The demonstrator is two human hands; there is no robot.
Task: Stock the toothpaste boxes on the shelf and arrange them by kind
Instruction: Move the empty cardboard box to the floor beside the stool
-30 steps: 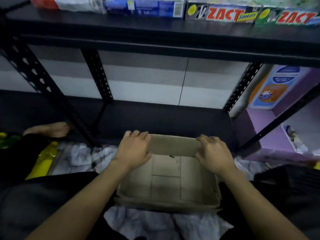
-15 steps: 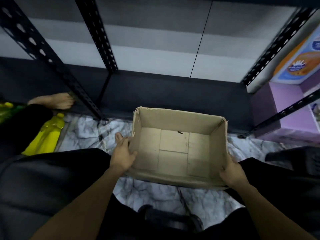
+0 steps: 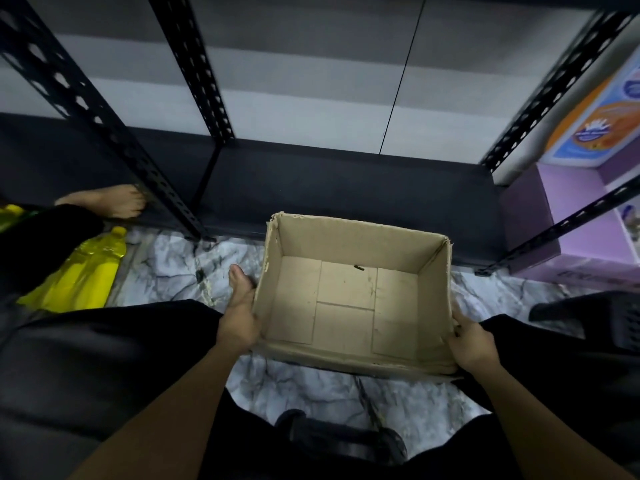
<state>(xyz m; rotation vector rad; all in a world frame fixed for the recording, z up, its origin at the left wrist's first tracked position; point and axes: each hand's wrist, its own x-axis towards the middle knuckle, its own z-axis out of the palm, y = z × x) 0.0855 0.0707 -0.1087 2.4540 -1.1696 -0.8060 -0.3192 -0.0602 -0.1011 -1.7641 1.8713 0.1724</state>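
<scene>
Gripping the empty cardboard box (image 3: 349,303), left hand (image 3: 240,315) is clamped on its left wall, right hand (image 3: 472,342) on the near-right corner. No toothpaste boxes are seen; bottom shelf (image 3: 346,188) lies just beyond.

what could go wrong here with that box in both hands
1. The cardboard box looks worn, with ragged top edges; held only by the left hand and right hand at its near corners, it might sag or slip.
2. A yellow bottle lies on the floor and a bare foot rests by the rack post; swinging the box left could knock either.
</scene>
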